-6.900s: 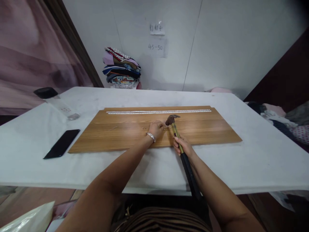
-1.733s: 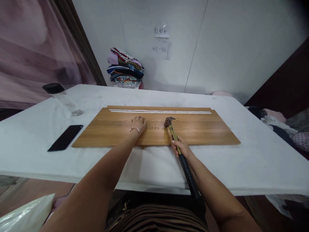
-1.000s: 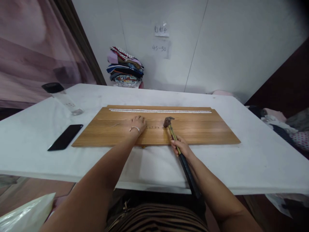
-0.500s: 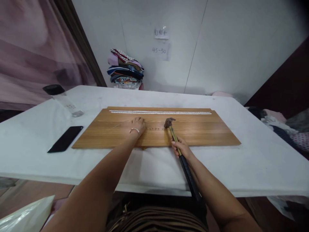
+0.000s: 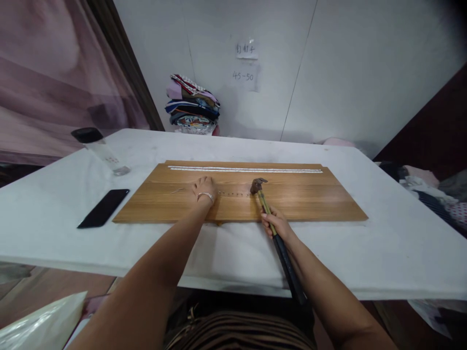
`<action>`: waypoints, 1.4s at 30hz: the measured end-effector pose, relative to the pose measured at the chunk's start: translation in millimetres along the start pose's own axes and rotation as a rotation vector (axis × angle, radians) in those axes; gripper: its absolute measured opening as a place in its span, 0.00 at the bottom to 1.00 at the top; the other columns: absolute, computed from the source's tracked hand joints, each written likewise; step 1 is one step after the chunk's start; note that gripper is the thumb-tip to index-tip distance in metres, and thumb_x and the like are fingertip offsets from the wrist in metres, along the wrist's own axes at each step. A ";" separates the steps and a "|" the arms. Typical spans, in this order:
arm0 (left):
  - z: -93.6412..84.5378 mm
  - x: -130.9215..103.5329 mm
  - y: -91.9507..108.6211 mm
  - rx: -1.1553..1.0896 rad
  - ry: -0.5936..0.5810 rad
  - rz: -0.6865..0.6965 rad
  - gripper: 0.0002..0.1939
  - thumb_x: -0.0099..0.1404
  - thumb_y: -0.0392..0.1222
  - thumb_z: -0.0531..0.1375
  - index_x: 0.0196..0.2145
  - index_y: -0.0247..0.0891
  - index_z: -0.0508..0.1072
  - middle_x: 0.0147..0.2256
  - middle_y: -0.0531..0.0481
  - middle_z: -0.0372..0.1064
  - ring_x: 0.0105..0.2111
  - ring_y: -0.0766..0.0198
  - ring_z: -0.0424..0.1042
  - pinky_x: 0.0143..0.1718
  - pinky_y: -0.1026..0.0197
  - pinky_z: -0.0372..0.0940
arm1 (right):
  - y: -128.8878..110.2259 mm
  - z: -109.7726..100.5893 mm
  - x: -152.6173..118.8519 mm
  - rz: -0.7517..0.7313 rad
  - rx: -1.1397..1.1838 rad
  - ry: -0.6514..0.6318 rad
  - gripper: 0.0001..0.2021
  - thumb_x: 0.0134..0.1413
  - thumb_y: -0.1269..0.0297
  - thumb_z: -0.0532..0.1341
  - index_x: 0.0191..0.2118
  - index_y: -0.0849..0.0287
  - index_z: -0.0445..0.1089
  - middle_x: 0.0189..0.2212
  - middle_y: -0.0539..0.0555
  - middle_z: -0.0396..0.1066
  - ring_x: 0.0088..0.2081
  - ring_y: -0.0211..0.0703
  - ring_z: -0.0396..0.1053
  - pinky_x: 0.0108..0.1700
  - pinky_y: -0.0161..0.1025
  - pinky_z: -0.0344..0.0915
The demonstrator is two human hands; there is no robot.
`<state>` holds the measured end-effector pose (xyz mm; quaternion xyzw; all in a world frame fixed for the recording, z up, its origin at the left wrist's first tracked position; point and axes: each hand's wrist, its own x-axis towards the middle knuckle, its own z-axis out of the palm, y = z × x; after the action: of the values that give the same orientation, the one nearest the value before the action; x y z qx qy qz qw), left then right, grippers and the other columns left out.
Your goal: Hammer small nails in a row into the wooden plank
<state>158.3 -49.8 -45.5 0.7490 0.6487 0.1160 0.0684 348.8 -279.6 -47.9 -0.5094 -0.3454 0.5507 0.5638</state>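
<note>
A long wooden board (image 5: 299, 199) lies flat on the white table (image 5: 383, 243). My right hand (image 5: 277, 224) grips a claw hammer (image 5: 263, 196) by its handle, the head resting on the board at the right end of a short row of nails (image 5: 234, 194). My left hand (image 5: 205, 187) rests on the board at the left end of that row, fingers curled; whether it holds anything cannot be seen. One loose nail (image 5: 177, 190) lies on the board to its left. A white measuring tape (image 5: 245, 169) runs along the board's far edge.
A black phone (image 5: 104, 208) lies on the table left of the board. A clear bottle with a black cap (image 5: 100, 149) lies further back left. Folded clothes (image 5: 192, 105) are stacked against the wall. More fabric lies to the right off the table.
My left hand has moved left along the board, away from the hammer head, uncovering a row of nails. The hammer has stayed in nearly the same spot.
</note>
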 end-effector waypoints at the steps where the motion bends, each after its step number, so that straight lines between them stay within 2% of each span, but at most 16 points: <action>1: -0.8 -0.6 0.7 0.012 -0.005 0.004 0.23 0.67 0.33 0.50 0.56 0.41 0.73 0.63 0.40 0.66 0.63 0.49 0.61 0.62 0.45 0.55 | -0.6 0.3 -0.2 -0.006 0.003 0.005 0.20 0.44 0.51 0.67 0.37 0.54 0.60 0.16 0.37 0.60 0.10 0.30 0.54 0.09 0.29 0.52; 6: -5.0 -4.5 4.7 0.029 0.007 0.009 0.22 0.69 0.34 0.49 0.53 0.43 0.75 0.60 0.40 0.68 0.62 0.48 0.62 0.60 0.44 0.56 | -2.5 1.4 -1.1 0.000 -0.002 0.004 0.20 0.43 0.51 0.67 0.36 0.55 0.60 0.15 0.37 0.61 0.10 0.30 0.54 0.10 0.29 0.53; 9: -5.3 -5.0 5.7 0.043 -0.004 0.014 0.20 0.69 0.37 0.51 0.54 0.44 0.75 0.60 0.39 0.68 0.62 0.47 0.62 0.60 0.44 0.56 | -1.8 0.7 -0.5 -0.010 0.008 -0.002 0.20 0.44 0.51 0.67 0.36 0.54 0.59 0.15 0.37 0.60 0.10 0.30 0.54 0.10 0.29 0.53; 21: -6.1 -7.4 9.5 0.084 0.001 0.019 0.25 0.71 0.35 0.43 0.56 0.40 0.73 0.60 0.36 0.67 0.60 0.46 0.63 0.58 0.43 0.56 | 9.5 -3.1 4.2 -0.035 0.029 0.005 0.19 0.46 0.52 0.66 0.38 0.54 0.60 0.16 0.37 0.59 0.10 0.30 0.53 0.09 0.29 0.53; 42: -10.3 -10.4 10.7 0.068 -0.003 0.025 0.24 0.73 0.38 0.43 0.55 0.41 0.74 0.60 0.36 0.67 0.60 0.46 0.62 0.58 0.43 0.55 | 5.8 -1.6 2.8 -0.021 0.022 0.001 0.20 0.44 0.52 0.67 0.37 0.54 0.60 0.16 0.37 0.60 0.10 0.30 0.54 0.10 0.28 0.53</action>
<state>164.4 -62.1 -33.8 0.7591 0.6428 0.0937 0.0425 349.1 -277.9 -54.3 -0.4999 -0.3441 0.5483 0.5754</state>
